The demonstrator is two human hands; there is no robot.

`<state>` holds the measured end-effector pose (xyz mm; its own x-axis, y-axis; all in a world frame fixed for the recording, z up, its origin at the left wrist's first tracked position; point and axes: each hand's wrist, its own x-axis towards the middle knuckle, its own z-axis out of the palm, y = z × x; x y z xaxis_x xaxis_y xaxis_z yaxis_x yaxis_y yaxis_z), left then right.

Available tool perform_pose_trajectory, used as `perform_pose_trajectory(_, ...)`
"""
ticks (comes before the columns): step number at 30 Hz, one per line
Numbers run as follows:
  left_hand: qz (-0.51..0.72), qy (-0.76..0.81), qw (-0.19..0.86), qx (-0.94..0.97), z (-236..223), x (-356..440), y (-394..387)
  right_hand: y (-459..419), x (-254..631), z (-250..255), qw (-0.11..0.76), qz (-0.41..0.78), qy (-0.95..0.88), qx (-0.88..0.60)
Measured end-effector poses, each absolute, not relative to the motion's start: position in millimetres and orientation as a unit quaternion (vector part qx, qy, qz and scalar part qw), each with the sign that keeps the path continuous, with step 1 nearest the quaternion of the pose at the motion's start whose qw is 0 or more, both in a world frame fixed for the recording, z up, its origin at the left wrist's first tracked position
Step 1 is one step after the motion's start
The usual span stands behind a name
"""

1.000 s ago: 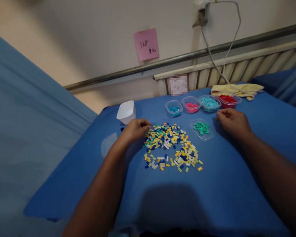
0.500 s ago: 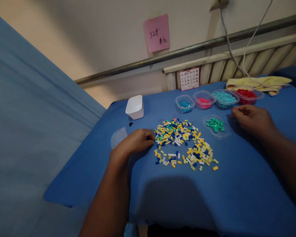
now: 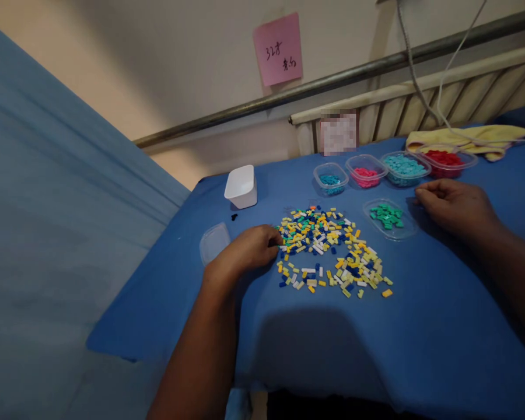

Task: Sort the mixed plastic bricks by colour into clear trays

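My left hand (image 3: 254, 249) rests at the left edge of a loose pile of small plastic bricks (image 3: 318, 238), its fingers curled in and touching the edge. Bits of green show by its fingertips; whether a brick is pinched there is hidden. The pile mixes yellow, white, dark blue and green pieces. My right hand (image 3: 458, 205) is closed, thumb against bent fingers, at the right of a shallow clear lid or tray (image 3: 396, 234) that bears green bricks (image 3: 385, 216). Anything in that grip is out of sight.
Behind stand clear tubs of blue (image 3: 331, 192), pink (image 3: 367, 184), light blue (image 3: 405, 182) and red bricks (image 3: 448, 174). A white tub (image 3: 241, 199), black bit (image 3: 234, 217) and clear lid (image 3: 214, 244) lie left. A yellow cloth (image 3: 468, 137) and cable (image 3: 452, 131) lie at back right.
The view has shifted slightly, so everything sits a little higher and further right. Both hands stay in nearly the same places by the pile and the green bricks.
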<state>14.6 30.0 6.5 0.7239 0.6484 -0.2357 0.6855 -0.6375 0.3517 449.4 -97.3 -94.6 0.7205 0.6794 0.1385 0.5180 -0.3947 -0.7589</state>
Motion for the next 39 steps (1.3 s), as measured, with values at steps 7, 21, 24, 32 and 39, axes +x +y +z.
perform_pose_trajectory(7, -0.072, 0.42, 0.167, 0.889, 12.4, 18.2, 27.6, -97.9, 449.6, -93.7, 0.417, 0.094, -0.366, -0.827)
perform_pose_trajectory(21, -0.074, 0.445, 0.117, 0.885, 14.4, 27.4, 41.7, -90.9, 449.4, -96.8, 0.456, 0.081, -0.413, -0.785)
perform_pose_trajectory(24, -0.079, 0.435, 0.137, 0.886, 19.9, 26.7, 38.4, -91.1, 449.3, -96.5, 0.445, 0.077, -0.411, -0.792)
perform_pose_trajectory(32, -0.095, 0.447, 0.124, 0.881, 24.2, 25.2, 27.3, -89.3, 448.9, -93.6, 0.428, 0.077, -0.408, -0.803)
perform_pose_trajectory(39, 0.033, 0.327, 0.198, 0.923, 32.7, 96.8, 19.2, -87.1, 448.6, -93.1, 0.401, 0.061, -0.417, -0.813)
